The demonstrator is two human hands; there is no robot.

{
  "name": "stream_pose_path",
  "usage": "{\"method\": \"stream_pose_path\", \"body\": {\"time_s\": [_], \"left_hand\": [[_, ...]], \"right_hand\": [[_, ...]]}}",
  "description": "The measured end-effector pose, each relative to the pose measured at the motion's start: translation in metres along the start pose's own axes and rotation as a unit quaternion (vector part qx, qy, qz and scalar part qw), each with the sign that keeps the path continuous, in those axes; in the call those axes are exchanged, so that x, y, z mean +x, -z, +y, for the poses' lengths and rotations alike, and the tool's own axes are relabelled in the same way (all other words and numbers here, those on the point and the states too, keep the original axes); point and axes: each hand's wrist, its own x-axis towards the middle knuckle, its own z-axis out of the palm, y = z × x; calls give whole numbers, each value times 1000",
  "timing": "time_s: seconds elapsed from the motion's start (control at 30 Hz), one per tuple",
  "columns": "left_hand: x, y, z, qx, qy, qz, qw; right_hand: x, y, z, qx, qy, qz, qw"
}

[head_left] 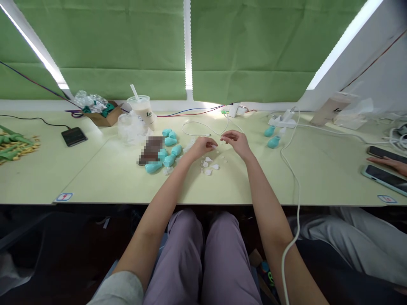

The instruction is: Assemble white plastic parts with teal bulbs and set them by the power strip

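1. Head view: I look down from my station on both hands above the pale tabletop, wrists apart and fingertips turned toward each other.
2. The left hand pinches a small white plastic piece at its fingertips, on the side facing three o'clock.
3. The right hand has thumb and forefinger drawn close together; I cannot tell whether anything sits between them.
4. The relation I judge most important: the right fingertips lie at about two o'clock from the held piece, near but apart. Its long axis seems to run roughly from nine to three o'clock, though it is too small for me to be certain.
5. At six o'clock from that grip I see loose white flared pieces scattered on the tabletop, with the left fingertips nearer to them than the right.
6. From the left hand, teal bulb-shaped pieces cluster between eight and ten o'clock, beside a pixelated dark patch I cannot identify.
7. Around three o'clock from the right hand I see two more teal bulbs, just beside a white cable.
8. At the far three o'clock edge, another person's hand rests between two phones.
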Motion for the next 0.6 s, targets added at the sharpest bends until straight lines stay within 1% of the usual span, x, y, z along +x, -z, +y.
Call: {"method": "stream_pose_path", "body": {"time_s": [0.1, 0.2, 0.3, 0.4, 0.6], "left_hand": [[2, 4, 1, -66, -10, 68, 995], [3, 5, 6, -123, -20, 115, 986], [3, 4, 12, -127, -25, 137, 982], [3, 1, 17, -117, -14, 149, 982], [5, -1, 15, -174, -7, 166, 971]], "right_hand": [[0, -3, -6, -20, 12, 21, 1000], [-2, -7, -12, -55, 35, 46, 997], [-6, -11, -19, -89, 56, 60, 993], [-9, -13, -25, -120, 67, 57, 989], [-12, -10, -29, -174, 132, 44, 975]]}}
